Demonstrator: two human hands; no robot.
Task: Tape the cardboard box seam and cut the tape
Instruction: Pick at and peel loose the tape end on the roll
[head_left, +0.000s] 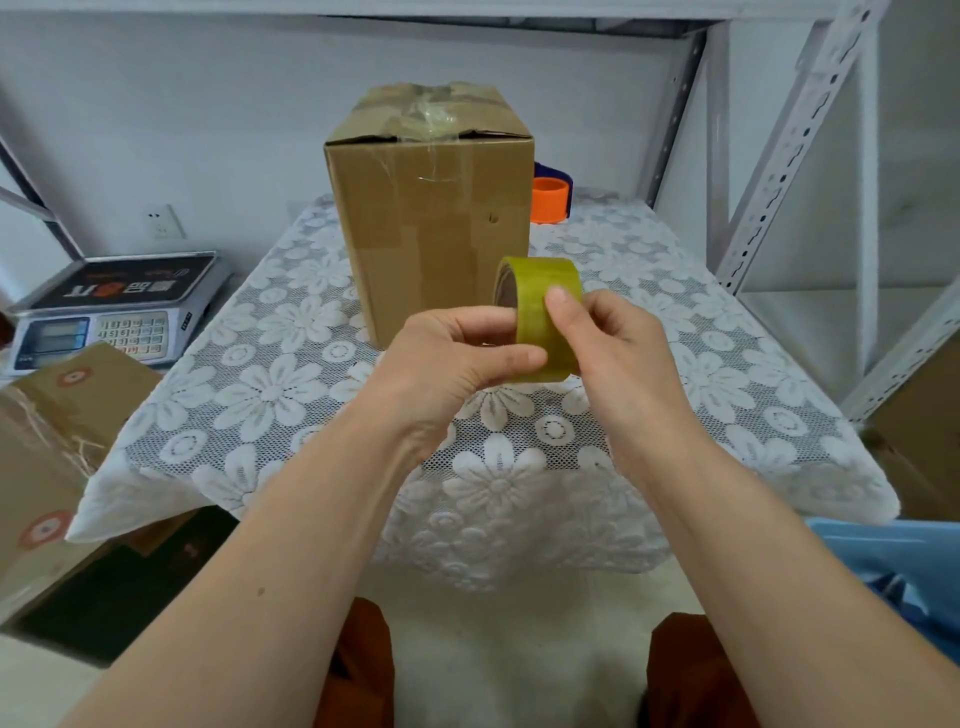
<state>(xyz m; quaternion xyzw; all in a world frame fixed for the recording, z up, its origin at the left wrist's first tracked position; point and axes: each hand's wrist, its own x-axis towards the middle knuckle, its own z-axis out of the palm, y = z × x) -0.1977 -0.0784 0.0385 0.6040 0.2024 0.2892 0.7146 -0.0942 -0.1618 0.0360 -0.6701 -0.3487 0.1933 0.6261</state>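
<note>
A tall brown cardboard box (431, 218) stands upright at the far middle of the table, its top flaps covered with old clear tape. In front of the box, above the table, both hands hold a yellowish roll of clear tape (540, 280). My left hand (457, 358) grips the roll's near left side, thumb across the tape band. My right hand (613, 343) holds the right side, its thumb pressing on the outer face of the roll. No loose tape end is visible.
The table carries a white lace flower cloth (270, 384). An orange and blue tape dispenser (551, 197) sits behind the box at right. A digital scale (114, 306) and cardboard boxes (52, 447) stand at left. Metal shelving (779, 156) rises at right, a blue bin (893, 566) below it.
</note>
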